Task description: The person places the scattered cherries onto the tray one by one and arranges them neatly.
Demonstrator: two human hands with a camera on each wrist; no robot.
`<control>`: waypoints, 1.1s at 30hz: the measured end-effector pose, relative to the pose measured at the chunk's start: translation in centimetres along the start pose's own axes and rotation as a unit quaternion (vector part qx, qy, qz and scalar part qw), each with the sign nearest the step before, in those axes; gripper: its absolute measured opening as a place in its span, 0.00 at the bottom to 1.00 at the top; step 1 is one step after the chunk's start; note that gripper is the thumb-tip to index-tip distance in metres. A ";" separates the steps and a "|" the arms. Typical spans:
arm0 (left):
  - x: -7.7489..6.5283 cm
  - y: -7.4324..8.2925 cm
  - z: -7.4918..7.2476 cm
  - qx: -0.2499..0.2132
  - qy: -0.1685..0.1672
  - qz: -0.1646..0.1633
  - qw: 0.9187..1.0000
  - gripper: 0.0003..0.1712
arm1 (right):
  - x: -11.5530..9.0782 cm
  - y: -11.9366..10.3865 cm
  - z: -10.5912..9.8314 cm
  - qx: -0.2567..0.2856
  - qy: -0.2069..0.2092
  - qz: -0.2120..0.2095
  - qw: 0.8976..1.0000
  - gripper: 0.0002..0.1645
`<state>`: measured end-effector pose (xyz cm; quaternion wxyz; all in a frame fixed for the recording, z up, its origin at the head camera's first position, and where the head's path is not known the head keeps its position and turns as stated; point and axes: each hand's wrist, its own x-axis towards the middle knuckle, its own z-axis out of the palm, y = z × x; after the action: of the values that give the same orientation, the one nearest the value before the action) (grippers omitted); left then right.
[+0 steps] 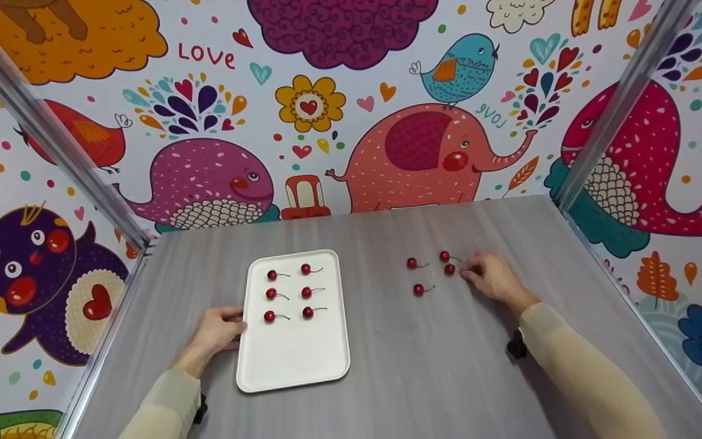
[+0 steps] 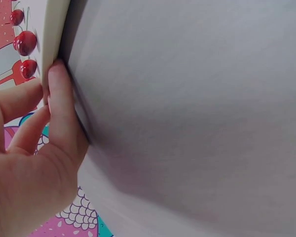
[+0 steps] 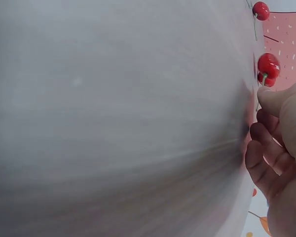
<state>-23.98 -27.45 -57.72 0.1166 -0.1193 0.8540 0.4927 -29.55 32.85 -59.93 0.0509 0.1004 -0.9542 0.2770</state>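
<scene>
A white rectangular tray (image 1: 293, 356) lies left of centre in the head view, bearing two columns of red cherries (image 1: 271, 294) with stems. My left hand (image 1: 216, 332) grips the tray's left rim; in the left wrist view fingers (image 2: 63, 108) lie on both sides of it. Right of the tray, several cherries (image 1: 418, 289) lie on the table. My right hand (image 1: 492, 275) pinches the stem of the nearest cherry (image 1: 450, 269). That cherry (image 3: 269, 64) shows above the thumb in the right wrist view, overlapping another behind it. Whether it touches the table I cannot tell.
The grey wood-grain table (image 1: 381, 366) extends around the tray. Printed cartoon panels (image 1: 217, 177) stand behind it and at both sides, with metal posts (image 1: 619, 110) at the corners. Another loose cherry (image 1: 445, 256) lies just behind the pinched one.
</scene>
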 end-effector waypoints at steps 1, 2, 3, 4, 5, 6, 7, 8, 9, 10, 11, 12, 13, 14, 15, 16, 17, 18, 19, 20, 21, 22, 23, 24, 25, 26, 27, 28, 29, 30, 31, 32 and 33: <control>0.0 0.0 0.0 0.000 0.000 0.000 1.000 0.30 | -0.1 0.0 0.0 0.001 -0.003 0.002 1.000 0.04; 0.0 0.0 0.0 0.001 0.000 0.000 1.000 0.30 | -0.1 0.0 -0.1 0.002 -0.006 0.004 1.000 0.04; -0.1 0.0 0.0 0.002 0.000 0.001 1.000 0.30 | -0.2 0.0 -0.2 0.004 -0.010 0.008 1.000 0.04; -0.1 0.0 0.0 0.004 0.000 0.001 1.000 0.30 | -0.3 -0.1 -0.2 0.006 -0.014 0.013 1.000 0.04; -0.1 0.0 0.0 0.005 0.001 0.002 1.000 0.30 | -0.3 -0.1 -0.3 0.007 -0.018 0.018 1.000 0.05; -0.1 0.0 0.0 0.004 0.002 0.002 1.000 0.31 | -0.4 -0.1 -0.3 0.009 -0.022 0.020 1.000 0.05; -0.1 0.0 0.0 0.003 0.001 0.003 1.000 0.31 | -0.5 -0.2 -0.3 0.011 -0.024 0.023 0.999 0.05; -0.1 0.0 0.0 0.004 0.001 0.003 1.000 0.31 | -0.5 -0.2 -0.4 0.013 -0.025 0.023 0.999 0.05; -0.2 0.0 0.0 0.004 0.002 0.005 1.000 0.31 | -0.6 -0.3 -0.4 0.016 -0.025 0.024 0.999 0.05; -0.2 0.0 0.0 0.003 0.000 0.005 1.000 0.31 | -0.6 -0.4 -0.4 0.020 -0.024 0.023 0.999 0.05; -0.2 0.0 0.0 0.002 -0.001 0.004 1.000 0.31 | -0.7 -0.5 -0.4 0.023 -0.022 0.023 0.999 0.05; -0.1 0.0 0.0 0.000 -0.002 0.004 1.000 0.31 | -0.7 -0.7 -0.4 0.026 -0.021 0.022 0.999 0.05; -0.1 0.0 0.0 0.000 -0.004 0.004 1.000 0.31 | -0.8 -0.8 -0.4 0.029 -0.020 0.022 0.999 0.05; -0.1 0.0 0.0 0.001 -0.005 0.004 1.000 0.31 | -0.8 -1.0 -0.4 0.031 -0.019 0.022 0.999 0.05; -0.1 0.0 -0.1 0.000 -0.006 0.004 1.000 0.31 | -0.9 -1.2 -0.4 0.034 -0.019 0.022 0.999 0.06; -0.1 0.0 -0.1 -0.001 -0.008 0.003 1.000 0.31 | -0.9 -1.3 -0.4 0.034 -0.018 0.022 0.999 0.06; -0.1 0.0 -0.1 0.000 -0.007 0.003 1.000 0.31 | -0.9 -1.5 -0.3 0.034 -0.019 0.021 0.999 0.06; -0.1 0.0 -0.1 0.001 -0.006 0.004 1.000 0.31 | -1.0 -1.7 -0.3 0.034 -0.020 0.019 0.999 0.06; -0.1 0.0 -0.1 0.004 -0.005 0.004 1.000 0.31 | -1.0 -1.9 -0.2 0.034 -0.020 0.017 0.999 0.06; -0.1 0.1 -0.1 0.006 -0.003 0.004 1.000 0.31 | -1.1 -2.1 -0.2 0.033 -0.021 0.016 0.999 0.06; -0.1 0.1 -0.1 0.007 -0.002 0.004 1.000 0.30 | -1.1 -2.3 -0.2 0.035 -0.021 0.014 0.999 0.06; -0.1 0.1 -0.1 0.007 -0.001 0.004 1.000 0.30 | -1.1 -2.5 -0.1 0.036 -0.021 0.010 0.999 0.06; -0.1 0.1 -0.1 0.008 0.000 0.005 1.000 0.30 | -1.2 -2.8 -0.1 0.040 -0.021 0.008 0.999 0.06; -0.1 0.1 -0.1 0.008 0.000 0.005 1.000 0.30 | -1.2 -3.1 0.0 0.047 -0.020 0.006 0.999 0.06; -0.1 0.2 -0.1 0.009 0.000 0.005 1.000 0.30 | -1.3 -3.3 0.0 0.053 -0.020 0.006 0.998 0.06; -0.1 0.2 -0.1 0.010 0.001 0.006 1.000 0.30 | -1.3 -3.6 0.1 0.062 -0.019 0.005 0.998 0.06; 0.0 0.1 0.0 0.011 0.001 0.006 1.000 0.30 | -1.3 -3.9 0.2 0.071 -0.017 0.004 0.997 0.07; -0.1 0.2 0.0 0.011 0.002 0.006 1.000 0.30 | -1.3 -4.1 0.3 0.079 -0.016 0.001 0.997 0.07; -0.1 0.2 0.0 0.013 0.003 0.007 1.000 0.30 | -1.3 -4.4 0.4 0.087 -0.015 0.000 0.996 0.07; -0.1 0.1 0.0 0.014 0.003 0.007 1.000 0.30 | -1.3 -4.7 0.5 0.096 -0.014 -0.003 0.995 0.07; -0.1 0.2 0.0 0.015 0.004 0.008 1.000 0.30 | -1.3 -4.9 0.6 0.102 -0.012 -0.005 0.995 0.07; -0.1 0.1 0.0 0.015 0.004 0.007 1.000 0.30 | -1.3 -5.2 0.8 0.108 -0.011 -0.008 0.994 0.07; -0.2 0.1 0.0 0.015 0.004 0.007 1.000 0.30 | -1.3 -5.4 0.9 0.115 -0.010 -0.012 0.993 0.07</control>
<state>-23.87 -27.40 -57.58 0.1112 -0.1138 0.8625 0.4805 -27.14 28.10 -58.12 0.0330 0.1194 -0.9154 0.3829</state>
